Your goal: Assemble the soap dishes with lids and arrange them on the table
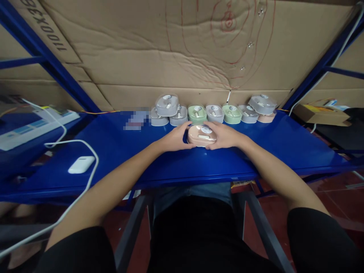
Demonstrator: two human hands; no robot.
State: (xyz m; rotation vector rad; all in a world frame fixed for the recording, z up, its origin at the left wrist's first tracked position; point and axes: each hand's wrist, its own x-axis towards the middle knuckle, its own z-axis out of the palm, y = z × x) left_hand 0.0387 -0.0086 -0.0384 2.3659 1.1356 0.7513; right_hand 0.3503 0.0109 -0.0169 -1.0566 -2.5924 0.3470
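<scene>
Between my two hands is a pinkish oval box with a clear domed lid [202, 136], a round sticker on its top and a pale handle or latch at the front. My left hand [179, 137] grips its left side, and my right hand [222, 135] grips its right side. The box is at the blue table's middle, just in front of a row of similar boxes. Right behind it are a green box [197, 113] and a grey box [214, 113]. Whether its underside touches the table, I cannot tell.
Another green box [232, 113] is in the row. Grey boxes are stacked at the left end [167, 105] and right end [263, 104]. A white case [81, 165] and white cable [95, 155] lie left. Cardboard [136, 45] stands behind the blue table [284, 148].
</scene>
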